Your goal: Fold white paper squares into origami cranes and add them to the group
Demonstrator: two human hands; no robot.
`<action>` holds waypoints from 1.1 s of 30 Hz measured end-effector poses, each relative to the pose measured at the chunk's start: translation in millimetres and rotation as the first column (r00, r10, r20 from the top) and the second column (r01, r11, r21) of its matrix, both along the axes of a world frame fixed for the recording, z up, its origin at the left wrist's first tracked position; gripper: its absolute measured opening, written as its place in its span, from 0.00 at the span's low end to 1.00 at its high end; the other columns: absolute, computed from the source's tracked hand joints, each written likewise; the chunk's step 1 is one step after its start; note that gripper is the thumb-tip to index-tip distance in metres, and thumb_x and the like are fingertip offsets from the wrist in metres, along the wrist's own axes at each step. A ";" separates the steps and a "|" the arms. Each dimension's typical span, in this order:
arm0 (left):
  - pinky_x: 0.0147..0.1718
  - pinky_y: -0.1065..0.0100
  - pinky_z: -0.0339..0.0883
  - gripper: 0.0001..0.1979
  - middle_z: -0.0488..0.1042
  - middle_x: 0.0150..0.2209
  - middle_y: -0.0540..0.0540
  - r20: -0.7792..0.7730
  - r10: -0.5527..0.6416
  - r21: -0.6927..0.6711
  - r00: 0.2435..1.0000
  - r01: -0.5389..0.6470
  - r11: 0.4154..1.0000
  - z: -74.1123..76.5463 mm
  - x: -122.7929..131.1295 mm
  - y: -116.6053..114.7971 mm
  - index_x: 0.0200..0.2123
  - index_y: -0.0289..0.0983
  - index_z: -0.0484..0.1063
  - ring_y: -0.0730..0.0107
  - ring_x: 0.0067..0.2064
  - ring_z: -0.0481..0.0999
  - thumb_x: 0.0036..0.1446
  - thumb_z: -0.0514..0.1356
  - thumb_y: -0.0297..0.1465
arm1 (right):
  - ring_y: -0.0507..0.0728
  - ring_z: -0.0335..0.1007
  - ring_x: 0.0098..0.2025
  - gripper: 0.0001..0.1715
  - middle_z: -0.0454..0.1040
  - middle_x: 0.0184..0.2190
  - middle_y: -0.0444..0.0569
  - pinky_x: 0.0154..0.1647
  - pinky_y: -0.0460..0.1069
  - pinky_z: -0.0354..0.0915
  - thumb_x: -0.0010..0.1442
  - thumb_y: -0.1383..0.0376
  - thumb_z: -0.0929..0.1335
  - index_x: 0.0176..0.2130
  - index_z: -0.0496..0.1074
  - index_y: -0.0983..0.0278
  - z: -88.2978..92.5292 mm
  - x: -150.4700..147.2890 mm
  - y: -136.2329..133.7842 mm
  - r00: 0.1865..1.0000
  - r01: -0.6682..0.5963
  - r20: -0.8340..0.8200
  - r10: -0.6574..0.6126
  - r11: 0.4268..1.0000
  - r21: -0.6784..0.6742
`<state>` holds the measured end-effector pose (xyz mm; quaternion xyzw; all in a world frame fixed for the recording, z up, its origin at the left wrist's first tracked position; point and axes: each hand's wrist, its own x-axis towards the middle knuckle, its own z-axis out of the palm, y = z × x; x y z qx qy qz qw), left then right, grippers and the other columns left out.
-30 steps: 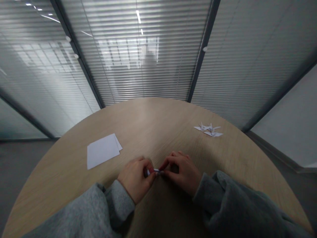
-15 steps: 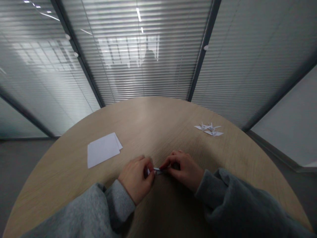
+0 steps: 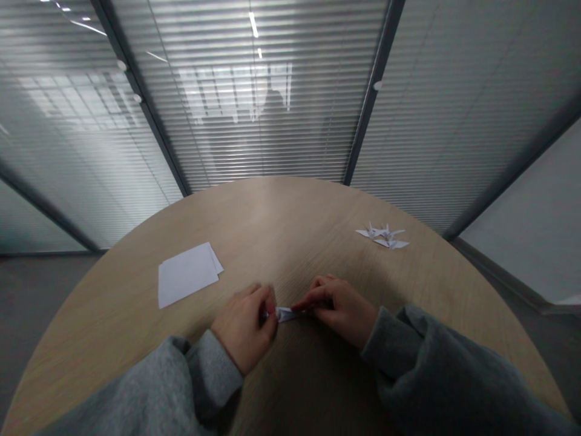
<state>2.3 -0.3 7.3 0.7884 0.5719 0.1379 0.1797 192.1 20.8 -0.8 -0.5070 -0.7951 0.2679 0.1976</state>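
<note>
A small folded piece of white paper (image 3: 285, 313) lies between my two hands, low over the round wooden table (image 3: 272, 236). My left hand (image 3: 245, 327) pinches its left end with thumb and fingers closed. My right hand (image 3: 338, 309) pinches its right end, fingertips pressed together on the narrow strip. Most of the paper is hidden by my fingers. Both arms wear grey sleeves.
A small stack of white paper sheets (image 3: 186, 281) lies on the table to the left. Finished folded paper cranes (image 3: 384, 236) sit at the right rear of the table. Glass walls with blinds (image 3: 254, 103) stand behind the table's curved edge.
My hands have drawn slightly apart, so more of the folded paper shows between them. My left hand has shifted a little to the left.
</note>
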 end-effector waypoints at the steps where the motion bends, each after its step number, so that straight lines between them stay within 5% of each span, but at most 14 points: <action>1: 0.29 0.67 0.57 0.04 0.67 0.28 0.48 0.000 -0.002 -0.002 1.000 0.002 1.000 -0.4 -0.3 0.2 0.25 0.38 0.63 0.66 0.31 0.67 0.51 0.53 0.28 | 0.56 0.66 0.36 0.22 0.72 0.28 0.46 0.39 0.51 0.61 0.48 0.79 0.66 0.34 0.80 0.55 0.1 -0.1 -0.1 1.000 0.006 -0.004 -0.006 1.000 -0.002; 8: 0.29 0.66 0.56 0.04 0.67 0.28 0.48 -0.024 -0.018 -0.011 1.000 0.018 1.000 -3.6 -2.5 2.8 0.27 0.38 0.66 0.65 0.31 0.67 0.52 0.53 0.29 | 0.57 0.64 0.38 0.23 0.70 0.30 0.49 0.41 0.52 0.58 0.49 0.79 0.65 0.37 0.80 0.57 3.9 2.7 3.9 0.998 -0.066 0.009 0.068 0.991 -0.114; 17: 0.29 0.66 0.56 0.11 0.67 0.27 0.49 -0.004 0.018 -0.004 1.000 -0.018 1.000 -2.5 0.1 0.9 0.26 0.38 0.67 0.64 0.30 0.67 0.53 0.55 0.39 | 0.57 0.63 0.36 0.21 0.67 0.27 0.47 0.39 0.51 0.57 0.49 0.77 0.64 0.34 0.81 0.57 2.1 -0.2 1.1 1.000 -0.024 -0.015 0.023 0.997 -0.073; 25: 0.30 0.67 0.56 0.07 0.67 0.28 0.49 0.007 -0.008 -0.013 1.000 0.008 1.000 -6.2 -3.9 1.7 0.26 0.38 0.67 0.64 0.31 0.67 0.52 0.55 0.35 | 0.57 0.64 0.35 0.08 0.68 0.27 0.47 0.38 0.52 0.55 0.48 0.64 0.73 0.33 0.80 0.57 0.5 -3.8 -2.9 0.999 0.000 0.035 0.001 1.000 -0.015; 33: 0.29 0.67 0.56 0.05 0.67 0.28 0.48 0.031 -0.012 0.004 0.999 0.012 1.000 -7.7 -3.1 3.6 0.27 0.38 0.67 0.64 0.31 0.67 0.51 0.56 0.33 | 0.56 0.64 0.34 0.07 0.68 0.25 0.45 0.37 0.51 0.56 0.47 0.66 0.74 0.31 0.79 0.59 -3.7 -5.1 -1.9 0.999 0.008 0.037 -0.010 0.999 0.040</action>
